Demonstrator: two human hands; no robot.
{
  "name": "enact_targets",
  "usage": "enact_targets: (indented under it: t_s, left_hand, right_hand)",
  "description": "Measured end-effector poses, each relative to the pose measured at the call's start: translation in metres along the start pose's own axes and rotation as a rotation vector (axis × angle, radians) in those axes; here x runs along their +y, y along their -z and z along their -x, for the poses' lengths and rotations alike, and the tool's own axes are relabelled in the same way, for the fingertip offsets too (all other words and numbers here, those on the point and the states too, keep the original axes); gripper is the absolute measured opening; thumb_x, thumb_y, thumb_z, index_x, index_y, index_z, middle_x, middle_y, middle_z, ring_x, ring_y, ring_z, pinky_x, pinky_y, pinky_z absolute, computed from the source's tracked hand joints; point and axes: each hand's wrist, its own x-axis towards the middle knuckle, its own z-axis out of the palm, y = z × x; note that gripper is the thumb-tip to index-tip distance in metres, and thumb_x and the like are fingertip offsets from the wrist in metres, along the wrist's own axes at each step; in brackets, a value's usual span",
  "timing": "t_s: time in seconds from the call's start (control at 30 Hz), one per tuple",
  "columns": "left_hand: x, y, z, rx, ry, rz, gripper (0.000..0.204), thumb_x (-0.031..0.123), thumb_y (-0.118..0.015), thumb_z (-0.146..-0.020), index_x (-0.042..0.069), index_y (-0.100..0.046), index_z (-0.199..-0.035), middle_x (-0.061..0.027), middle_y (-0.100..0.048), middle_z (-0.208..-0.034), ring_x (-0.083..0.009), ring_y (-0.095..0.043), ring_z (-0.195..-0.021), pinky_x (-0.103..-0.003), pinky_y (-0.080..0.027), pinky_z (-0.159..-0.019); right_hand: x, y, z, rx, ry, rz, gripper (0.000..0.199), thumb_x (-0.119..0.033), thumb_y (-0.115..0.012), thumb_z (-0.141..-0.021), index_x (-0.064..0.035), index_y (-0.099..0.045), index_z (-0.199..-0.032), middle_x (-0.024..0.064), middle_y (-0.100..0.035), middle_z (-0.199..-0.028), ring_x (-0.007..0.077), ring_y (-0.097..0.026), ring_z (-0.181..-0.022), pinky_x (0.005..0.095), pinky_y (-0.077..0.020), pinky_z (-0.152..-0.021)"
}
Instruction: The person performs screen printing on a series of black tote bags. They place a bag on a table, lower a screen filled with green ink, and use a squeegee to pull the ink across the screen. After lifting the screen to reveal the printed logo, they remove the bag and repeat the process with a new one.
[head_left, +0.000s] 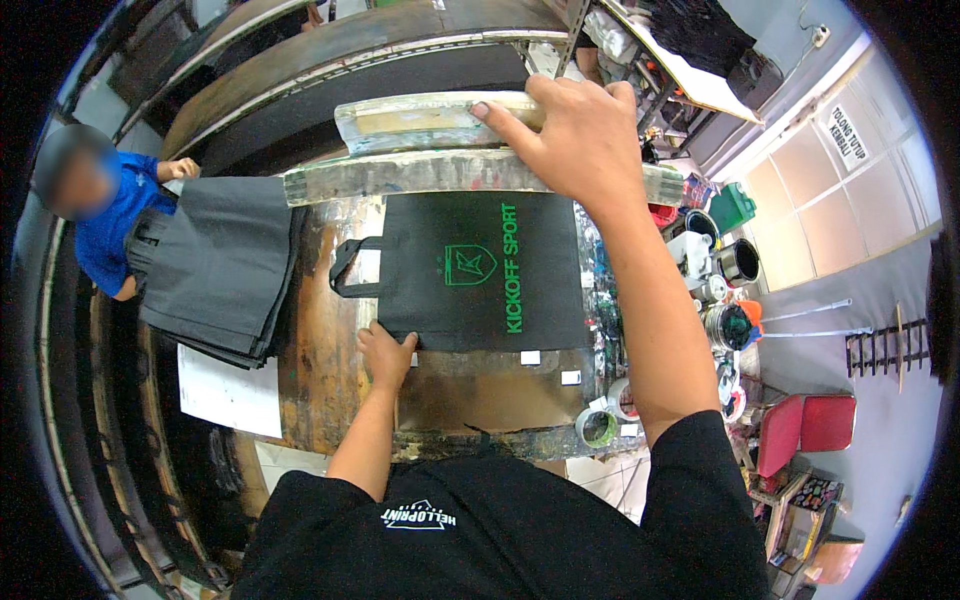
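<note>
A black fabric tote bag (pixel 480 270) lies flat on the work table, bearing a green shield emblem and green lettering. Its handle loop (pixel 352 266) points left. My left hand (pixel 385 352) rests at the bag's near left corner, fingers and thumb spread. Beyond the bag, a worn, paint-stained printing frame (pixel 420 180) is raised. A long pale squeegee (pixel 400 122) lies along it, and my right hand (pixel 580 140) is closed over its right part, thumb on the near face. The fingertips are hidden behind it.
At the left, a person in blue (pixel 110 220) stands beside a stack of black bags (pixel 220 260). White sheets (pixel 230 395) lie under the stack. Tape rolls (pixel 598 428) sit at the table's near right corner. Paint cans (pixel 738 262) crowd the right side, with red chairs (pixel 805 430) beyond.
</note>
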Motion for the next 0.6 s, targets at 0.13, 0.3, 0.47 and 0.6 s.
enact_targets:
  t_s: [0.13, 0.3, 0.47, 0.6]
  left_hand:
    - [0.004, 0.012, -0.019, -0.098, 0.044, -0.055, 0.082, 0.041, -0.095, -0.065, -0.005, -0.054, -0.12, -0.0261, -0.06, -0.117, -0.045, -0.059, -0.111, -0.052, -0.05, -0.095]
    - [-0.007, 0.008, -0.025, -0.052, -0.006, -0.035, 0.074, 0.04, -0.094, -0.066, -0.004, -0.059, -0.115, -0.0227, -0.065, -0.113, -0.0436, -0.063, -0.109, -0.052, -0.052, -0.089]
    - [-0.011, -0.004, -0.034, 0.071, -0.162, 0.316, 0.043, 0.029, -0.082, -0.084, -0.005, -0.066, -0.105, -0.0285, -0.069, -0.101, -0.0478, -0.065, -0.097, -0.052, -0.051, -0.084]
    - [0.038, 0.053, -0.063, 0.166, -0.401, 0.365, 0.03, 0.024, -0.071, -0.092, -0.006, -0.07, -0.095, -0.0303, -0.069, -0.088, -0.0497, -0.067, -0.088, -0.052, -0.051, -0.077]
  right_hand:
    - [0.001, 0.0, -0.001, 0.022, 0.022, 0.016, 0.068, -0.068, -0.053, -0.094, -0.0044, -0.072, -0.08, 0.0162, -0.069, -0.075, 0.0323, -0.067, -0.076, 0.0459, -0.0401, -0.078]
    - [0.001, -0.003, 0.0, 0.036, 0.017, 0.005, 0.069, -0.069, -0.053, -0.093, -0.0051, -0.072, -0.078, 0.0164, -0.071, -0.076, 0.0325, -0.068, -0.073, 0.0464, -0.0411, -0.077]
    - [-0.001, -0.003, 0.004, 0.086, 0.025, -0.004, 0.069, -0.07, -0.053, -0.093, -0.0058, -0.073, -0.08, 0.0171, -0.072, -0.078, 0.0324, -0.069, -0.076, 0.0473, -0.042, -0.079]
    - [0.004, -0.007, 0.003, 0.056, 0.01, -0.003, 0.069, -0.071, -0.051, -0.093, -0.0059, -0.073, -0.082, 0.0165, -0.073, -0.08, 0.0322, -0.07, -0.078, 0.0488, -0.0419, -0.083]
